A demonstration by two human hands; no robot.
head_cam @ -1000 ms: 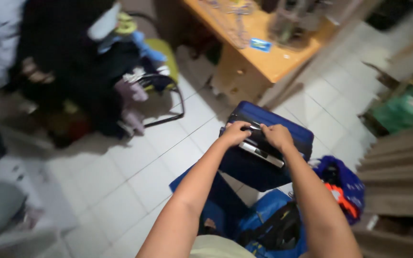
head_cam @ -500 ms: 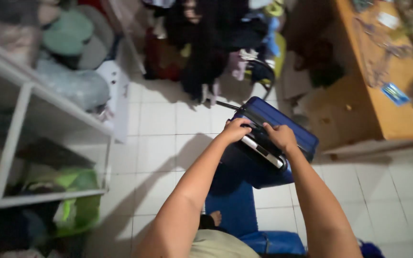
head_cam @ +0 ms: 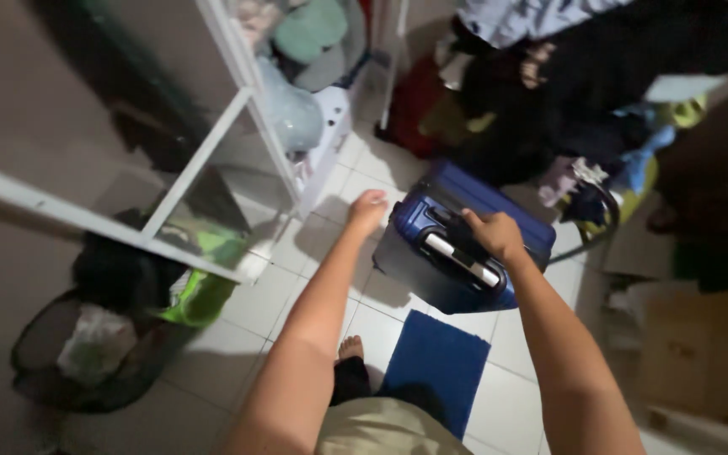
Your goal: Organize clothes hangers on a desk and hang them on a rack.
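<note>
Right hand: your right hand was clamped on the blue suitcase top handle.
Left hand: your left hand hung loose, off its left edge.
Care: you needed it steadying that side.

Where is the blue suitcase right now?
In the head view the blue suitcase stands on the white tiled floor, centre right, just beyond the blue mat, with the right hand on its top and a clothes pile behind.
</note>
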